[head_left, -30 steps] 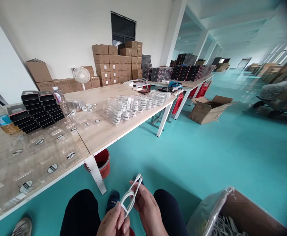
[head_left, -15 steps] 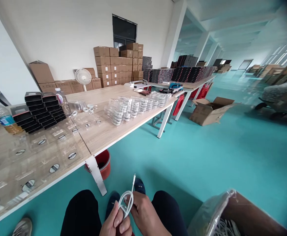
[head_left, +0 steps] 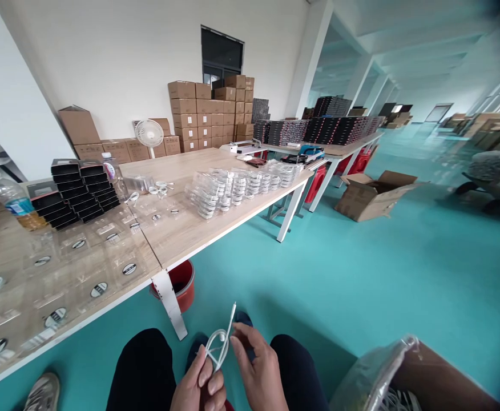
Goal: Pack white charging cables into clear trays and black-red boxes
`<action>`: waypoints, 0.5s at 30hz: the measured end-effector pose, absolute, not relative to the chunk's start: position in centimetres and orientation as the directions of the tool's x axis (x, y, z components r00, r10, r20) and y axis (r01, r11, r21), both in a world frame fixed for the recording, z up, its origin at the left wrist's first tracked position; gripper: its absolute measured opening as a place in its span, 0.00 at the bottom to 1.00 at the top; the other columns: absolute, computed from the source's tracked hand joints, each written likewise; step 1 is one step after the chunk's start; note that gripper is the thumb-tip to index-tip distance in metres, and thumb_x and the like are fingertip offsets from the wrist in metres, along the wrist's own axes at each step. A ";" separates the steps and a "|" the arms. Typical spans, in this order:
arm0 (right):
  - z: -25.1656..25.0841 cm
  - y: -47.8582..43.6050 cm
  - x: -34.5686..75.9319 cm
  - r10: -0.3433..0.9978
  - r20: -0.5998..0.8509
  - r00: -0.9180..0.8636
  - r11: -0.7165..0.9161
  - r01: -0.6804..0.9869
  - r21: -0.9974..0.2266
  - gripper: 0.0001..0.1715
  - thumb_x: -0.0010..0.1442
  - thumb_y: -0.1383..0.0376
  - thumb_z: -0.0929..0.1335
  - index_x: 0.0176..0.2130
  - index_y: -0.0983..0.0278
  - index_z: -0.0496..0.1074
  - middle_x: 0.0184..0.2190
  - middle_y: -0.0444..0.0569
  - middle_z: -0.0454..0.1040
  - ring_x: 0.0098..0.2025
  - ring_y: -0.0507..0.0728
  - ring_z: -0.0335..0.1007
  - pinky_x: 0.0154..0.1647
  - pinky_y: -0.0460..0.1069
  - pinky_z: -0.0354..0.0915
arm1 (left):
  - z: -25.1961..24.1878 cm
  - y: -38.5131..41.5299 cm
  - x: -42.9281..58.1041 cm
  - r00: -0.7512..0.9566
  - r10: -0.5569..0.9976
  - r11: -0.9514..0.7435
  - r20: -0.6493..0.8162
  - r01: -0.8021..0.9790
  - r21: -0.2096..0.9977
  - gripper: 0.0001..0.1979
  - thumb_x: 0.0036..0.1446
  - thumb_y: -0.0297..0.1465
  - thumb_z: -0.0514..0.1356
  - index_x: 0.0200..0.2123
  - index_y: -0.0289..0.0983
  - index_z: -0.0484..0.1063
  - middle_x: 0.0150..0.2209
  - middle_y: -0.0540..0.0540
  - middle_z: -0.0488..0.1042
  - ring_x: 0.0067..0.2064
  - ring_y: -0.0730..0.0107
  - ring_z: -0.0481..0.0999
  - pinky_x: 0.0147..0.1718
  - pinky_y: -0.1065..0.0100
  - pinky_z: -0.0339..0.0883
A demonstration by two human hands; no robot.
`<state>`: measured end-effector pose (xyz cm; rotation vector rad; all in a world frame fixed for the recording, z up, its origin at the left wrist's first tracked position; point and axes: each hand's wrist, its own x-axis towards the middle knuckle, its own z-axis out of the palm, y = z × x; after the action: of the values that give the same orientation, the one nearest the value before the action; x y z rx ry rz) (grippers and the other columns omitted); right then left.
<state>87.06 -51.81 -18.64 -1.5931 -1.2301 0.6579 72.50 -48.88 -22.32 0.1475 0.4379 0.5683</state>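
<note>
A white cable (head_left: 219, 345), folded into a small coil, sits between my two hands above my knees. My left hand (head_left: 201, 385) pinches the lower part of the coil with its fingers closed. My right hand (head_left: 256, 371) grips the coil's right side, finger and thumb pressed on it. One plug end (head_left: 232, 317) sticks up out of the coil. My black-trousered legs (head_left: 142, 371) are under both hands.
A wooden table (head_left: 181, 234) at left carries clear blister trays (head_left: 74, 268), stacked black boxes (head_left: 81, 188), a water bottle (head_left: 14, 202) and packed cable coils (head_left: 233, 185). A red bucket (head_left: 181, 282) stands under it. A bag-lined carton of white cables (head_left: 408, 377) is at lower right.
The loop has been folded tighter and lower: two plug ends stuck up a second ago, now only one does. My head has turned slightly, shifting the table view to the right.
</note>
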 end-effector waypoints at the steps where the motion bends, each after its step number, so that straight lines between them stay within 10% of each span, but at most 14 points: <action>1: -18.8 -51.8 86.9 0.915 0.185 0.359 0.009 0.441 -0.898 0.18 0.61 0.55 0.68 0.49 0.57 0.76 0.38 0.52 0.76 0.39 0.61 0.72 0.41 0.54 0.68 | -22.3 -49.0 72.6 0.735 0.556 0.831 -0.388 -0.485 0.272 0.33 0.42 0.51 0.70 0.16 0.38 0.50 0.16 0.56 0.60 0.13 0.82 0.53 0.15 0.74 0.40; 8: -17.9 -51.3 86.1 0.904 0.386 0.181 0.118 0.764 -0.634 0.10 0.63 0.61 0.67 0.37 0.54 0.80 0.29 0.49 0.73 0.34 0.59 0.67 0.37 0.57 0.61 | -22.3 -49.8 73.2 0.516 0.657 0.752 -0.549 -0.404 0.521 0.33 0.40 0.59 0.65 0.15 0.39 0.54 0.14 0.55 0.61 0.13 0.80 0.55 0.17 0.72 0.43; 15: -16.7 -52.0 86.6 0.902 0.293 0.318 0.141 0.424 -0.895 0.09 0.61 0.56 0.69 0.36 0.53 0.80 0.30 0.48 0.74 0.37 0.61 0.69 0.44 0.58 0.63 | -23.3 -50.4 72.7 0.529 0.683 0.711 -0.503 -0.328 0.622 0.30 0.46 0.54 0.65 0.13 0.38 0.59 0.14 0.53 0.60 0.16 0.77 0.59 0.20 0.69 0.51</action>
<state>86.62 -52.01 -16.72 -1.4695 -1.2858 0.5381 72.68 -50.39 -23.31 0.4923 0.8051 0.6333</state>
